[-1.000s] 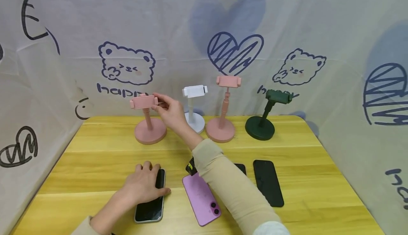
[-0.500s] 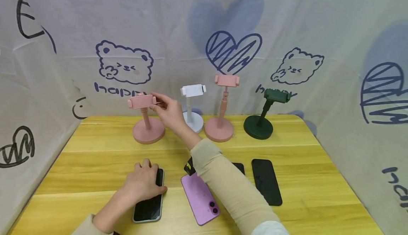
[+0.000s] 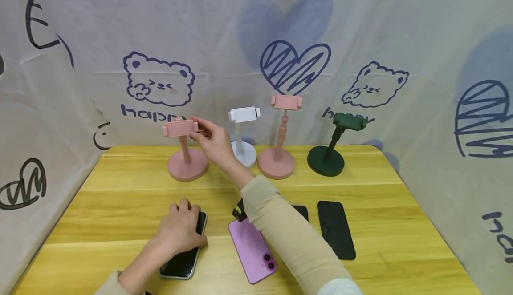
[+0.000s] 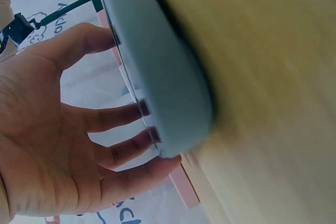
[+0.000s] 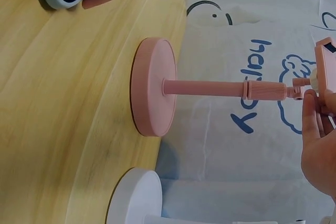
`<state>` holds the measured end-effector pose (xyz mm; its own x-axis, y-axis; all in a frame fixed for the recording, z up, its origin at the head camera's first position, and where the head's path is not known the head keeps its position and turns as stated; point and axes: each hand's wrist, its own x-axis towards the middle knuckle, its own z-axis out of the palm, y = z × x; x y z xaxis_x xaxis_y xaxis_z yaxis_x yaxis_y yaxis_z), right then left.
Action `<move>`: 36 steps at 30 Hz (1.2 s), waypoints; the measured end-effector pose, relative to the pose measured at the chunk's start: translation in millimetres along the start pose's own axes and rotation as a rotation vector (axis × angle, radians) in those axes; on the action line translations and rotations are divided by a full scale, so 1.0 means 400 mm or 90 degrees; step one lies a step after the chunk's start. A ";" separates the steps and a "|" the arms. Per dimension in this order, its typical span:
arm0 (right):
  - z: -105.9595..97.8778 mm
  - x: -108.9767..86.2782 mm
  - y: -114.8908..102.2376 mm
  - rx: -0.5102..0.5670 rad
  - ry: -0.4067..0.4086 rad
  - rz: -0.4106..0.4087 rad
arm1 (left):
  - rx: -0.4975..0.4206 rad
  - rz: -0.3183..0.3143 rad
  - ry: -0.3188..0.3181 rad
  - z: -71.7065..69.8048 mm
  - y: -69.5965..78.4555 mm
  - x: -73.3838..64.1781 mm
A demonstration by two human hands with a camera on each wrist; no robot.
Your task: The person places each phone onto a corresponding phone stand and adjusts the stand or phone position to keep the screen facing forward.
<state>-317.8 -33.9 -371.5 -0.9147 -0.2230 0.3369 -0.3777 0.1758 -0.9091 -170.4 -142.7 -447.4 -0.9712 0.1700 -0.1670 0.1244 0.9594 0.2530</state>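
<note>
My left hand (image 3: 180, 230) lies over a dark-screened phone (image 3: 177, 266), thumb at the right edge and fingers at the far end. In the left wrist view, its fingers (image 4: 121, 116) reach to the screen and edges behind the pale case (image 4: 168, 77). My right hand (image 3: 216, 141) pinches the right side of the clamp (image 3: 180, 128) on the leftmost pink phone stand (image 3: 188, 163). The right wrist view shows the stand's base (image 5: 152, 87) flat on the table, with the right hand (image 5: 323, 145) at the clamp.
Right of that stand are a white stand (image 3: 243, 154), a taller pink stand (image 3: 277, 161) and a dark green stand (image 3: 325, 160). A pink phone (image 3: 250, 250), a black phone (image 3: 336, 230) and another partly under the right sleeve (image 3: 296, 241) lie on the wooden table (image 3: 396, 241).
The phone under my left hand has turned slightly, its near end swinging left. The left thumb has drawn in toward the phone's edge. My right hand stays on the clamp.
</note>
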 end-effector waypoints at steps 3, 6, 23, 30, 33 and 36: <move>0.000 0.001 0.000 0.003 0.004 0.000 | -0.012 0.009 0.017 -0.001 -0.001 -0.003; 0.001 0.000 0.002 0.008 0.003 -0.001 | -0.037 0.021 0.044 -0.004 0.000 -0.009; 0.004 -0.002 0.006 -0.001 0.001 -0.011 | -0.110 0.145 0.357 -0.010 0.002 -0.016; 0.004 -0.001 0.002 0.008 0.002 -0.019 | -0.136 0.173 0.462 -0.022 0.004 -0.003; 0.002 -0.001 0.002 0.007 0.001 -0.012 | -0.142 0.182 0.499 -0.031 0.008 0.004; -0.004 -0.002 0.000 -0.008 -0.005 0.000 | -0.151 0.189 0.530 -0.044 0.011 0.011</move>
<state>-317.4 -32.1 -371.5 -0.9135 -0.2299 0.3356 -0.3799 0.1873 -0.9059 -177.8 -141.5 -430.2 -0.7504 0.0969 0.6539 0.4368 0.8151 0.3805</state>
